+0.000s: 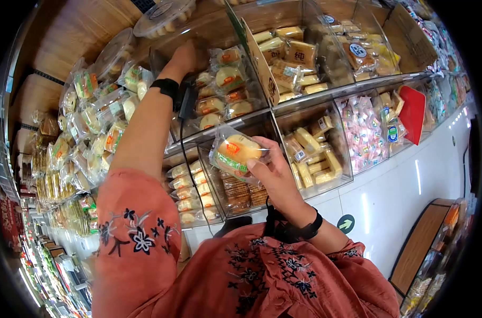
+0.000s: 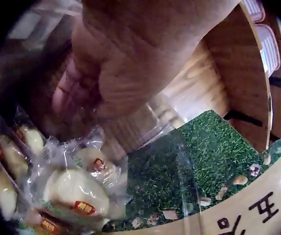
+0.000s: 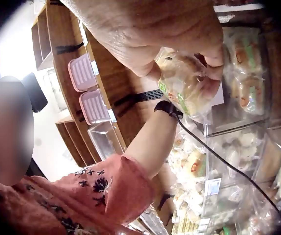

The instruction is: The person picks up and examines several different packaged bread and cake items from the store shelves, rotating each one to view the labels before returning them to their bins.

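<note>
My right hand [image 1: 277, 177] grips a clear-wrapped bread bun [image 1: 238, 150] with an orange and green label, thumb across its near side, raised in front of the shelf bins. In the right wrist view the fingers are curled round the same bun [image 3: 182, 88]. At the back left, my left hand [image 1: 183, 57] reaches down into a clear bin. Beside it in that bin lie several wrapped buns [image 1: 229, 78], seen close in the left wrist view as pale wrapped buns [image 2: 76, 193]. The left fingertips fade into shadow there, and I cannot tell whether they hold anything.
Clear dividers and a cardboard sign [image 1: 259, 63] part the bins. Wrapped yellow cakes [image 1: 315, 153], pink-wrapped sweets [image 1: 364, 130] and a red panel [image 1: 411, 114] are to the right. Bagged breads [image 1: 92, 122] pile at left. A black cable [image 1: 183, 143] hangs from the left wrist.
</note>
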{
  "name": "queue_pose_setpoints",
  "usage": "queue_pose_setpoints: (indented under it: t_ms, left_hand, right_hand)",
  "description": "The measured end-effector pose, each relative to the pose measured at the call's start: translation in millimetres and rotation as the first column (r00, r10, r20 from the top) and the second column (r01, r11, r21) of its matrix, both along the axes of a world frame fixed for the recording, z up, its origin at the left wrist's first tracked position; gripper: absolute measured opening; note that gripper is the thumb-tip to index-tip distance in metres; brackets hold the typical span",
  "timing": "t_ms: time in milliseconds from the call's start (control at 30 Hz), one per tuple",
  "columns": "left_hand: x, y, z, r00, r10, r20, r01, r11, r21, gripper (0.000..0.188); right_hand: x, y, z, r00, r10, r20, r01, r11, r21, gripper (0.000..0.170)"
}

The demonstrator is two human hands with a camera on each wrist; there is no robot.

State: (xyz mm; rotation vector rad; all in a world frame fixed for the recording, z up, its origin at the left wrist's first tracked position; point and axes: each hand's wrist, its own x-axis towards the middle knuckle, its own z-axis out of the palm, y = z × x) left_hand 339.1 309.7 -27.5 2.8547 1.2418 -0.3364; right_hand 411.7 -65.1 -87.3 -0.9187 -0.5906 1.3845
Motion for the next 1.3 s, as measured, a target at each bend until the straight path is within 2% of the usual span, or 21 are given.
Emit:
queue_pose_setpoints:
  t_ms: [33,67,133,167,233,267,333,367,433,467,500,533,600,667,733,867,1000,1133,1233,1300]
  left_hand:
    - [-0.5,-8.9,11.4,0.994,-0.112,0.013,0.109,0.988,0.111,0.029]
    - [-3.0,19.0,-6.1,0.940,-0.291,-0.177,0.324,0.925,0.201,0.030]
    - [-2.9,73.7,-58.5,0.940,-0.328,-0.089,0.338,0.930,0.147,0.030]
    - [-1.6,99.8,-94.2,0.971,-0.153,0.181,0.159,0.987,-0.015,0.030]
    - [6.6,97.7,-99.8,0.920,0.073,0.385,0.020,0.973,-0.232,0.030]
    - [8.8,96.3,-102.2,0.927,0.073,0.368,0.020,0.970,-0.243,0.030]
    - [5.5,102.2,-106.9,0.932,-0.219,0.289,0.217,0.975,0.038,0.029]
    - [-5.3,109.9,-106.5,0.869,-0.472,0.148,0.414,0.857,0.306,0.027]
    - [-7.7,99.3,-93.4,0.841,-0.410,0.353,0.311,0.900,0.306,0.024]
    - [-5.2,62.6,-63.8,0.772,-0.022,0.635,0.061,0.997,-0.040,0.022]
    - [-5.5,28.4,-30.8,0.565,0.404,0.720,-0.099,0.899,-0.428,0.022]
    - [-10.3,4.1,-3.1,0.556,0.439,0.706,-0.133,0.885,-0.445,0.019]
    - [-24.3,-24.2,29.6,0.524,0.426,0.738,-0.125,0.895,-0.428,0.018]
    - [-44.1,-44.4,47.8,0.489,0.401,0.775,-0.084,0.906,-0.416,0.017]
    - [-65.0,-72.1,58.8,0.390,0.407,0.826,0.003,0.896,-0.443,0.017]
    - [-99.4,-143.5,63.9,0.207,0.459,0.864,0.133,0.862,-0.490,0.017]
    - [-124.4,-200.4,51.3,0.146,0.444,0.884,0.126,0.878,-0.462,0.016]
    - [-146.1,-220.3,42.5,0.159,0.318,0.935,0.008,0.946,-0.323,0.012]
    - [-160.0,-225.7,44.3,0.269,0.181,0.946,-0.043,0.983,-0.176,0.013]
    - [-165.9,-228.5,46.9,0.261,0.192,0.946,-0.046,0.981,-0.186,0.014]
  right_hand:
    - [0.3,0.3,0.0,1.000,0.007,0.001,-0.007,1.000,-0.017,0.054]
    - [0.4,-0.2,-0.1,1.000,0.014,0.002,-0.014,0.999,-0.034,0.054]
    - [-0.1,-0.9,-0.4,1.000,0.012,0.009,-0.012,0.999,-0.046,0.054]
    - [-0.3,-1.5,-0.6,1.000,0.005,0.016,-0.004,0.999,-0.042,0.054]
    - [0.0,-2.7,-0.8,1.000,-0.020,0.018,0.020,0.999,-0.026,0.054]
    - [-0.6,-3.5,-0.8,0.999,-0.036,0.011,0.036,0.999,-0.013,0.054]
    - [-0.8,-5.1,-2.5,0.999,-0.052,0.013,0.052,0.999,0.003,0.054]
    - [-0.6,-5.2,-4.6,0.998,-0.052,0.022,0.052,0.999,0.007,0.054]
    - [0.1,-6.6,-2.5,0.999,-0.046,0.019,0.046,0.999,-0.003,0.054]
    - [0.4,-7.6,3.0,0.999,-0.037,0.008,0.038,0.999,-0.017,0.054]
    - [0.3,-6.7,7.3,1.000,-0.028,-0.002,0.028,0.999,-0.023,0.054]
    - [-0.8,-5.1,7.0,0.999,-0.042,-0.001,0.042,0.999,0.008,0.054]
    - [-3.9,-3.2,3.0,0.998,-0.064,-0.004,0.064,0.996,0.067,0.054]
    - [-4.2,-1.6,7.7,0.999,-0.043,0.012,0.043,0.998,0.044,0.053]
    - [-6.5,1.5,9.5,0.997,-0.051,0.052,0.049,0.998,0.036,0.051]
    - [-15.6,5.5,22.2,0.998,-0.059,-0.001,0.059,0.998,0.029,0.051]
    - [-27.0,11.1,19.8,0.999,-0.037,0.022,0.036,0.999,0.035,0.050]
    - [-44.3,14.2,16.9,1.000,-0.002,0.025,0.001,0.999,0.036,0.051]
    - [-56.6,17.5,11.2,0.999,0.022,0.030,-0.024,0.996,0.086,0.051]
    - [-62.0,19.1,12.3,0.999,0.044,0.026,-0.046,0.995,0.089,0.050]
